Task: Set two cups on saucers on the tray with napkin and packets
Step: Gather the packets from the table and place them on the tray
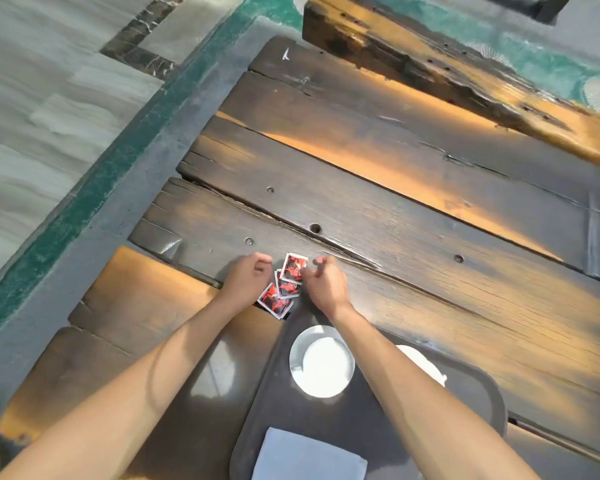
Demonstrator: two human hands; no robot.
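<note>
On tray (378, 420): two cups (321, 362), one napkin (309, 457); beyond, three packets (286, 284).

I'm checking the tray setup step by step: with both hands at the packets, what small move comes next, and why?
Probably gather the packets and carry them onto the tray: they lie on the table beyond its rim, while the cup and napkin already sit there.

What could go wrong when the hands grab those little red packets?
The packets overlap in a loose pile, so some may slip from the fingers. They lie near the table edge and could fall off. The right arm passes right above the cup on the tray; pulling back might bump it.
</note>
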